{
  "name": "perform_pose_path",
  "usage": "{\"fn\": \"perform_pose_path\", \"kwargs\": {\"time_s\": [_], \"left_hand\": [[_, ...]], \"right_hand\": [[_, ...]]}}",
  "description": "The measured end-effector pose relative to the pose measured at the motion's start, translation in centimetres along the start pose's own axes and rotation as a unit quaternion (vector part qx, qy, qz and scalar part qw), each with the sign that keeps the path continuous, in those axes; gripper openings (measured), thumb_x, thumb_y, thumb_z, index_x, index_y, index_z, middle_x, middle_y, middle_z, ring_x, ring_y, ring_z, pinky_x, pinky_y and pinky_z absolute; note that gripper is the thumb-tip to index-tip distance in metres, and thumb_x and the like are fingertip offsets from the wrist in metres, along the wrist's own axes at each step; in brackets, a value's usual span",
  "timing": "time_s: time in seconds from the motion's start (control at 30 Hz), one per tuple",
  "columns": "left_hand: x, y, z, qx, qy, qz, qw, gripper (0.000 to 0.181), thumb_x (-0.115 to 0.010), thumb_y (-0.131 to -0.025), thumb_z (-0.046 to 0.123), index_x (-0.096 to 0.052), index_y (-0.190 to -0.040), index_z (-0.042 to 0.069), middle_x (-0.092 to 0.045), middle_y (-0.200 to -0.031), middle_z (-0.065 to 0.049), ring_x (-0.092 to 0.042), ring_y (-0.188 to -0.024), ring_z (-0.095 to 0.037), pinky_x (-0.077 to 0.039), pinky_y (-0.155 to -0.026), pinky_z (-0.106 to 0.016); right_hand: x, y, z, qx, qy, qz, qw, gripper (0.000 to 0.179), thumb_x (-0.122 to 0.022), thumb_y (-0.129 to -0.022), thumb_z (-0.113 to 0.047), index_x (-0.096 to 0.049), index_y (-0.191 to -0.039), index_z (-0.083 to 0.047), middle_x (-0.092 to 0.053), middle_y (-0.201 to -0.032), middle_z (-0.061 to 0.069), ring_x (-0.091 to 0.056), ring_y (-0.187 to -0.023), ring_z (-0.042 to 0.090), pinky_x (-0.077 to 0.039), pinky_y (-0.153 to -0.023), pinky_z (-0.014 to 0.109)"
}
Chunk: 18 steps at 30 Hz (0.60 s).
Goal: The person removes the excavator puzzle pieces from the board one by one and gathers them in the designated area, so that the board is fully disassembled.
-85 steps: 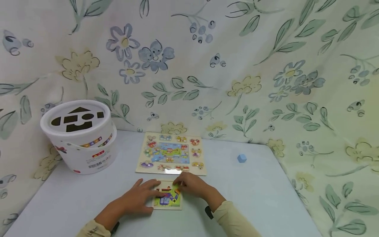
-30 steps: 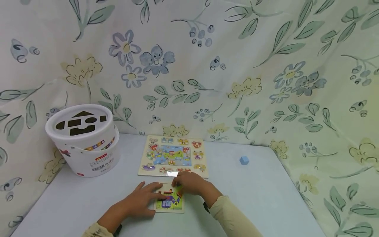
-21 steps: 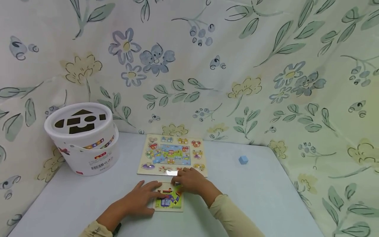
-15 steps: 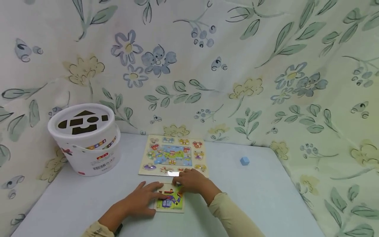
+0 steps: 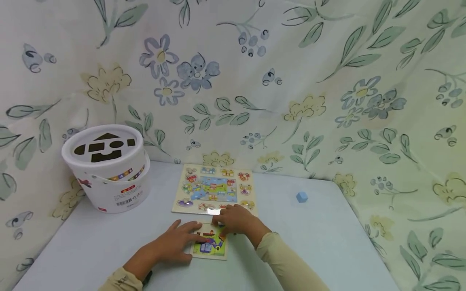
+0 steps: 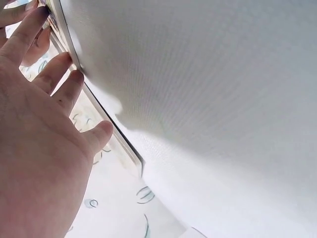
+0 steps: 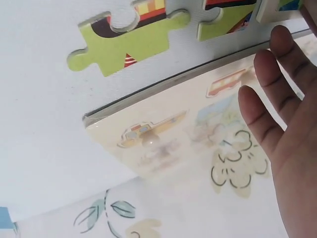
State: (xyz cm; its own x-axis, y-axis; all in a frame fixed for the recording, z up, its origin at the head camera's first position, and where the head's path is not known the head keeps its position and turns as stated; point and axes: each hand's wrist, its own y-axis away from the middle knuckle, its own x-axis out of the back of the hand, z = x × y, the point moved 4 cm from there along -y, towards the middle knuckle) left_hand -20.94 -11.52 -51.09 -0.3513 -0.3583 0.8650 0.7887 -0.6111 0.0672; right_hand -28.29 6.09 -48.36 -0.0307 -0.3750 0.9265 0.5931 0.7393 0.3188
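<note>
A small square jigsaw with a colourful vehicle picture (image 5: 206, 247) lies in its wooden frame on the white table. My left hand (image 5: 171, 245) rests at its left side, fingers spread, with the index fingertip on the picture. At the frame's upper right corner my right hand (image 5: 238, 220) has its fingers bent; thumb and index pinch a jigsaw piece (image 5: 222, 225), mostly covered. Its other fingers stretch out straighter in the right wrist view. Beside the frame in that view lie a loose green jigsaw piece (image 7: 131, 52) and another green one (image 7: 215, 29), both hidden in the head view.
Just behind the small jigsaw lies a larger wooden peg puzzle board (image 5: 214, 185) with several knobbed pieces. A white shape-sorter bucket (image 5: 109, 190) stands at the left. To the right sits a small blue cube (image 5: 301, 197). A floral curtain (image 5: 233, 81) hangs behind the table.
The view has shifted slightly. My right hand has turned a little at the corner, and the dark band on its wrist is now out of sight. The left hand keeps its place.
</note>
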Motion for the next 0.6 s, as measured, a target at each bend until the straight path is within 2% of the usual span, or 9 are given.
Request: {"fn": "perform_pose_path", "kwargs": {"time_s": [0.13,0.23,0.37,0.47,0.6], "left_hand": [[0.2,0.0,0.1,-0.003,0.01,-0.009,0.9999,0.057,-0.074,-0.078,0.032,-0.059,-0.133,0.036,-0.042,-0.151,-0.007,-0.032,-0.142,-0.034,-0.014,-0.111,-0.071],[0.2,-0.1,0.4,-0.002,0.007,-0.012,0.9999,0.057,-0.073,-0.078,0.031,-0.059,-0.133,0.035,-0.042,-0.151,-0.007,-0.032,-0.142,-0.034,-0.014,-0.111,-0.07],[0.4,0.0,0.5,-0.004,-0.008,-0.004,1.0,0.057,-0.073,-0.077,0.029,-0.06,-0.132,0.034,-0.043,-0.149,-0.008,-0.034,-0.141,-0.034,-0.016,-0.11,-0.07],[0.5,0.0,0.5,-0.007,-0.012,0.001,0.9999,0.058,-0.073,-0.076,0.028,-0.06,-0.132,0.033,-0.043,-0.149,-0.009,-0.034,-0.141,-0.034,-0.017,-0.11,-0.07],[0.5,0.0,0.4,-0.009,-0.007,0.0,0.9999,0.057,-0.073,-0.077,0.028,-0.059,-0.133,0.033,-0.043,-0.15,-0.009,-0.033,-0.141,-0.034,-0.017,-0.11,-0.07]], "right_hand": [[0.0,-0.3,0.1,0.004,-0.017,-0.015,0.9997,0.033,-0.066,-0.083,-0.053,-0.058,-0.112,-0.039,-0.065,-0.105,-0.02,-0.055,-0.094,0.009,-0.046,-0.075,0.025],[-0.3,-0.2,0.1,0.012,-0.037,-0.01,0.9992,0.032,-0.067,-0.084,-0.05,-0.058,-0.112,-0.038,-0.064,-0.107,-0.018,-0.055,-0.098,0.009,-0.048,-0.083,0.027],[-0.7,0.2,0.2,0.024,-0.114,-0.002,0.9931,0.026,-0.069,-0.087,-0.039,-0.061,-0.112,-0.038,-0.061,-0.108,-0.015,-0.054,-0.098,0.006,-0.048,-0.089,0.025],[-0.9,0.4,0.3,0.024,-0.174,-0.006,0.9845,0.023,-0.07,-0.088,-0.033,-0.064,-0.11,-0.036,-0.059,-0.103,-0.014,-0.051,-0.091,0.004,-0.048,-0.084,0.022],[-0.9,0.4,0.3,0.023,-0.191,-0.021,0.9812,0.019,-0.069,-0.089,-0.032,-0.063,-0.107,-0.035,-0.057,-0.1,-0.016,-0.048,-0.088,0.004,-0.046,-0.081,0.021]]}}
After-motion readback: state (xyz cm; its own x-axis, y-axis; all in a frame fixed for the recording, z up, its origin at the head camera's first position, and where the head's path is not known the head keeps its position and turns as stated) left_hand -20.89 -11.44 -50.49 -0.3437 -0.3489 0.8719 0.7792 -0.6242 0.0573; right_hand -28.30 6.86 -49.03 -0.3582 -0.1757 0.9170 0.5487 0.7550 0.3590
